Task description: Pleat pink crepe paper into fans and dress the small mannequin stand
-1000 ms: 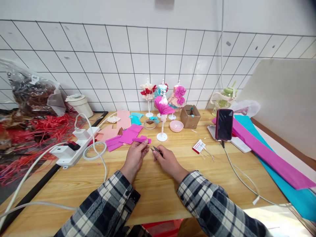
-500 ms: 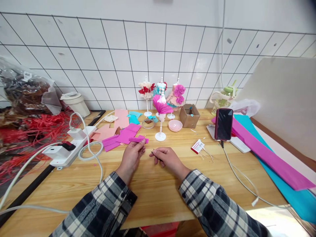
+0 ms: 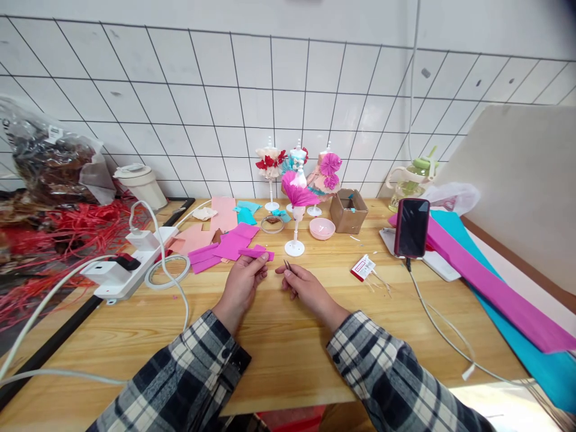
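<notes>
Pinching the magenta strip (image 3: 256, 254) between thumb and fingers, the left hand (image 3: 246, 283) has it projecting just beyond its fingertips. The right hand (image 3: 302, 284) grips a small dark pointed tool (image 3: 288, 265); the strip lies to its left, apart from it, above the bench (image 3: 288, 354).

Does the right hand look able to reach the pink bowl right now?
Likely yes: bare tabletop lies between the right hand and pink bowl, though the hand holds a slim pointed tool.
</notes>
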`<state>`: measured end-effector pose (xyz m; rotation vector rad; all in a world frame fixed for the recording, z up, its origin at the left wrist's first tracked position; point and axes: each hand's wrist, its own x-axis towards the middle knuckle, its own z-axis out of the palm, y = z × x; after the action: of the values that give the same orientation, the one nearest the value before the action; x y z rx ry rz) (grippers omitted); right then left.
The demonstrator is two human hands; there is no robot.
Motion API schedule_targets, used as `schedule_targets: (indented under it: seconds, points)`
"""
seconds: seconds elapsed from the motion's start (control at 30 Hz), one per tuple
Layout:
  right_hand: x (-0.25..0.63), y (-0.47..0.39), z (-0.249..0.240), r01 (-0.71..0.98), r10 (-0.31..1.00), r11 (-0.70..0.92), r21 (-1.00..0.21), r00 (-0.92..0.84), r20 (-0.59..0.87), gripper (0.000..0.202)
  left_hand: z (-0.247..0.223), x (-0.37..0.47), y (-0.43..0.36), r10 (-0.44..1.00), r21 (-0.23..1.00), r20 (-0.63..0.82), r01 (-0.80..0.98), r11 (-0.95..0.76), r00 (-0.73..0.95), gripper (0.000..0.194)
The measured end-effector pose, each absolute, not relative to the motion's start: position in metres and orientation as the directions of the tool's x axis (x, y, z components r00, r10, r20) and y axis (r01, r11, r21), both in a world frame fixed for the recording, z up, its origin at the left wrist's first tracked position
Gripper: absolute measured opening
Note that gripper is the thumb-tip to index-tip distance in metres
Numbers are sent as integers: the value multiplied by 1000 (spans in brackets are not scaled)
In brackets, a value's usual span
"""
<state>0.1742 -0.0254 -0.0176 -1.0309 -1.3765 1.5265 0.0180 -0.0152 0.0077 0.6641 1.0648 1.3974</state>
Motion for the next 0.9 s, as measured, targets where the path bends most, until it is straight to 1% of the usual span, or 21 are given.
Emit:
schedule_targets:
  seconds: [0.13,0.2,0.3,0.43,0.53,0.63,0.7,0.77,0.83,0.9]
  points:
    - [177,-25,-19,-35,948,58,-998,-310,66,44,6,18,-15,972,895,-189,-432,113,-137,32]
    - [178,-25,-18,-34,941,85,-996,-326,92,39,5,18,-15,974,894,-185,-434,110,-132,32]
    - [178,-24,-16,-17,947,77,-997,-311,79,31,5,18,-14,973,893,-192,-435,117,-132,33]
    - [178,-27,-6,48,951,71,-996,-305,53,29,5,18,-14,974,898,-181,-427,108,-134,33]
    - [179,-31,0,83,949,51,-995,-315,22,35,5,18,-14,976,906,-168,-412,98,-136,33]
    - [178,-34,1,95,947,35,-995,-320,3,48,7,18,-15,976,910,-168,-403,98,-140,34]
    - [178,-33,0,55,949,-2,-999,-313,-19,53,7,19,-16,975,910,-168,-402,97,-145,34]
    - [178,-32,-2,-46,953,-61,-997,-298,-45,53,8,19,-16,975,914,-164,-395,92,-153,34]
    - [178,-30,-3,-133,958,-86,-987,-283,-45,48,8,20,-16,974,919,-158,-385,84,-163,34]
    - [178,-28,-5,-144,962,-74,-987,-270,-32,41,6,19,-15,974,923,-152,-376,80,-167,34]
